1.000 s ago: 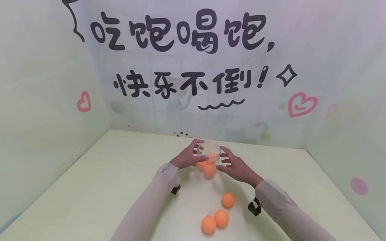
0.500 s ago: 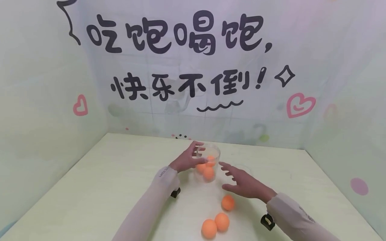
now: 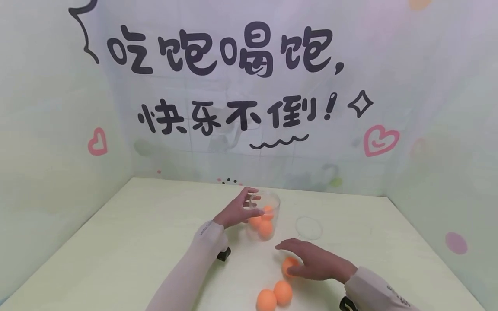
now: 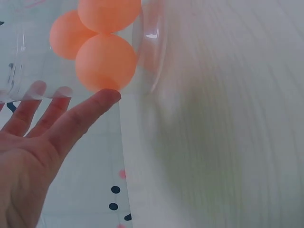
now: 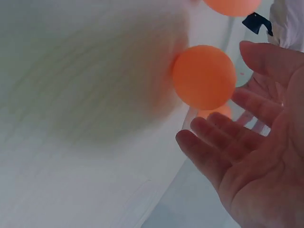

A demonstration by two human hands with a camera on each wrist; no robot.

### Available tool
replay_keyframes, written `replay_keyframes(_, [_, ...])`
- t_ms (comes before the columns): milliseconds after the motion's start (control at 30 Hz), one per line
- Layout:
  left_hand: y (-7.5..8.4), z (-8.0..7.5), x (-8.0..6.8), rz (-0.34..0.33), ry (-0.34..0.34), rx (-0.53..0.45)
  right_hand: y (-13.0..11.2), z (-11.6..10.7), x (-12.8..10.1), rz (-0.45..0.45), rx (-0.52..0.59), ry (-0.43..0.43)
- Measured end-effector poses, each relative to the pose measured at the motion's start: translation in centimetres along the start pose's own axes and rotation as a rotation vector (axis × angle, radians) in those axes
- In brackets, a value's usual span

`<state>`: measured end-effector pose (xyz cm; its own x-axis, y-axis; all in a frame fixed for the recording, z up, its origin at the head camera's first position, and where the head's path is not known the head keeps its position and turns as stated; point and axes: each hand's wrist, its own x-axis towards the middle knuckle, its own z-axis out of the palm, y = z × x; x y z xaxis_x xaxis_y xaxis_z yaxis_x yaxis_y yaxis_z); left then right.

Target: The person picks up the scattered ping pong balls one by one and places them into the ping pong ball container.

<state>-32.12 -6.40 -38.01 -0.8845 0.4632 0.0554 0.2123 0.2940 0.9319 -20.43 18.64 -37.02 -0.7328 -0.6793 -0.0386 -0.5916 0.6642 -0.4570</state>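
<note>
The clear plastic cup (image 3: pixel 264 218) is standing upright near the middle of the pale green table (image 3: pixel 128 242), and three orange ping-pong balls (image 3: pixel 263 220) are sitting stacked inside it. The left hand (image 3: pixel 235 211) is lying against the cup's left wall with its fingers straight and slightly spread; in the left wrist view the fingertips (image 4: pixel 107 97) are pressing on the transparent wall just below the lowest ball (image 4: pixel 105 61), so the hand is touching the cup rather than wrapping round it. The right hand (image 3: pixel 313 261) is hovering low over the table, nearer the person than the cup and apart from it, with its palm turned down and its fingers loosely extended. It is reaching over a loose orange ping-pong ball (image 3: pixel 288 264), which is showing just under the fingers; in the right wrist view that ball (image 5: pixel 204 77) is sitting beside the relaxed, parted fingers (image 5: pixel 223 137), and I cannot tell whether they are touching it. Two more orange ping-pong balls (image 3: pixel 275 296) are lying side by side, touching each other, closer to the near edge of the table. A clear round lid (image 3: pixel 308 227) is lying flat on the table to the right of the cup, well apart from both hands
</note>
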Motion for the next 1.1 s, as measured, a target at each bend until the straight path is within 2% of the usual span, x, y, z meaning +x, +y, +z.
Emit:
replay_keyframes(167, [-0.1,-0.1,0.0,-0.002,-0.003,0.001,0.6,1.1,-0.2,-0.149,-0.082,0.008])
replay_keyframes(300, [0.0,0.1,0.0,-0.002,-0.003,0.005,1.0,1.5,-0.3,-0.220,-0.096,0.025])
replay_keyframes(667, [-0.4,0.1,-0.1,0.003,0.017,-0.001,1.2,1.6,-0.1,-0.286,-0.135,0.041])
replay_keyframes(867, [-0.5,0.2,-0.1,0.018,0.030,0.007,1.1,1.6,-0.2,-0.249,-0.114,0.036])
replay_keyframes(1100, [-0.7,0.1,-0.1,0.034,0.044,0.038,1.1,2.2,-0.2,-0.246,-0.086,0.069])
